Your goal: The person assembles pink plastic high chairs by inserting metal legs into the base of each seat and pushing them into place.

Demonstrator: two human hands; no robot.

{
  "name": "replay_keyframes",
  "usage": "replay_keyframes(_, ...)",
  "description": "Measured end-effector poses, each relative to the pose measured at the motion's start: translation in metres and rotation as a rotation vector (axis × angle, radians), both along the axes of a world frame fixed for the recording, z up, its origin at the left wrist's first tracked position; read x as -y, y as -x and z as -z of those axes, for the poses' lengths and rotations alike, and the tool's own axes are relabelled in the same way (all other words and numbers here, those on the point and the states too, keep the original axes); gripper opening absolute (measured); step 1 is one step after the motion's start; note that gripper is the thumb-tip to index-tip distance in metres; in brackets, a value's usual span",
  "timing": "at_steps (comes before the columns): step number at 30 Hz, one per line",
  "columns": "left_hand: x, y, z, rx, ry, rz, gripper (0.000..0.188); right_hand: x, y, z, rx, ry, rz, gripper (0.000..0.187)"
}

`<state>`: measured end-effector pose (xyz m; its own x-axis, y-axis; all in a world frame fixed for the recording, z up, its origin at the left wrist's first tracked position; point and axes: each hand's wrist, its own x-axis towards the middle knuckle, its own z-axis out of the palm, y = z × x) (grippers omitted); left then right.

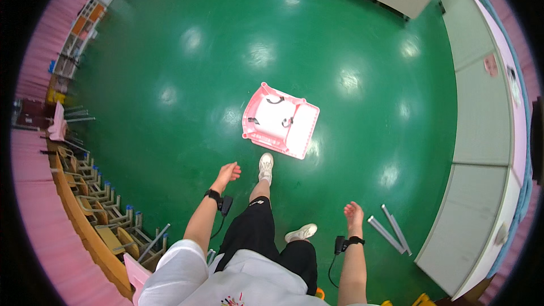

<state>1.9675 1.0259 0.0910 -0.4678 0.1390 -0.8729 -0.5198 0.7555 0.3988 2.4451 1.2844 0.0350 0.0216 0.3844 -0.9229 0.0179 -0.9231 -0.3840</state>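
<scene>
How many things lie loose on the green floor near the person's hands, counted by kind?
Pink plastic seat part: 1
Grey metal bars: 2
Total: 3
Left hand and right hand hold nothing.

Glossy green floor [187,79] bears an overturned pink seat [280,120] and two grey bars [390,229]

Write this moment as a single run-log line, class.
left hand: empty, open | right hand: empty, loosely curled | pink plastic seat: upside down on green floor, ahead of feet | two grey metal legs: on floor right of right hand
</scene>
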Motion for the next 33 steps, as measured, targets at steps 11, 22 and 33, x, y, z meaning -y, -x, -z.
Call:
replay_keyframes(11, 0.033, 0.0, 0.019, 0.057, 0.021, -0.312, 0.037, -0.066, 0.305, 0.13, -0.118, 0.131, -0.587, 0.028)
replay_keyframes(22, 0.119, -0.067, -0.041, -0.077, 0.329, -0.47, 0.036, -0.079, 0.367, 0.318, 0.133, 0.116, -0.627, 0.061)
replay_keyframes(33, 0.108, -0.101, -0.033, -0.115, 0.364, -0.482, 0.032, -0.048, 0.397, 0.333, 0.014, -0.037, -0.023, 0.056)
